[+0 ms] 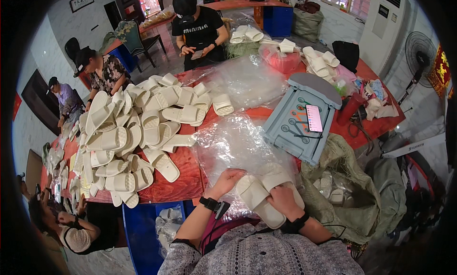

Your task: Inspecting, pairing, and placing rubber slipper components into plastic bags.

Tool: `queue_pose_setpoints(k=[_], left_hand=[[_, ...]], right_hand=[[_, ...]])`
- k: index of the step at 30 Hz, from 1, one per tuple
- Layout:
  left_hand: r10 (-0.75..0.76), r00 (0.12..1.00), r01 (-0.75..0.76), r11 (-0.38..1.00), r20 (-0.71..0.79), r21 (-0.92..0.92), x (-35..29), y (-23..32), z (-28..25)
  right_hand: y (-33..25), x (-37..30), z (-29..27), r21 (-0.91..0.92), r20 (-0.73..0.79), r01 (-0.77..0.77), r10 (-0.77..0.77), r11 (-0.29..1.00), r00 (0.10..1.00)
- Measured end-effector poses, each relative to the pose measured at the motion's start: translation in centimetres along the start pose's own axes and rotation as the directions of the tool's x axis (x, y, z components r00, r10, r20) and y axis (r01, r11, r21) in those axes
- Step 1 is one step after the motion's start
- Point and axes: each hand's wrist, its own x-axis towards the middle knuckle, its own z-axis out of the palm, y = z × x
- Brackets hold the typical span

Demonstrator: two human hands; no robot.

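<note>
A pair of cream slippers (253, 195) is held in front of my body, at the near edge of the red table. My right hand (285, 201) is closed on them, its fingers at the strap of one slipper. Just left of the pair, my left hand (227, 181) has its fingers curled together over clear plastic bags (243, 137). Whether it pinches a bag cannot be made out. The bags lie in a loose, shiny layer on the table. To the left rises a large heap of similar cream slippers (143, 118).
Right of the bags stands a grey plastic stand (297, 120) with a lit phone (313, 118) on it. An open woven sack (342, 180) holds bagged slippers at my right. A blue bin (135, 237) is below the table at left. Several people sit around the table.
</note>
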Motion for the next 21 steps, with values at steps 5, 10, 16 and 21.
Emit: queue_pose_setpoints(k=[5,10,16,21], left_hand=[[-0.069,0.997,0.073,0.990,0.036,-0.123,0.0,0.1,-1.0],[-0.082,0.997,0.082,0.996,0.010,-0.043,-0.2,1.9,-1.1],[0.172,0.983,-0.148,0.949,-0.061,0.279,-1.8,3.9,2.1],[0.228,0.966,-0.129,0.834,-0.124,0.536,-2.5,6.7,2.3]], right_hand=[[-0.5,0.4,-0.5,-0.010,0.062,0.083,-0.082,0.997,0.995],[0.1,0.3,-0.1,-0.009,0.025,0.096,-0.096,0.995,0.995],[-0.2,0.0,0.6,0.063,0.061,0.075,-0.079,0.995,0.995],[0.4,0.1,-0.1,0.177,-0.019,0.228,-0.229,0.957,0.973]])
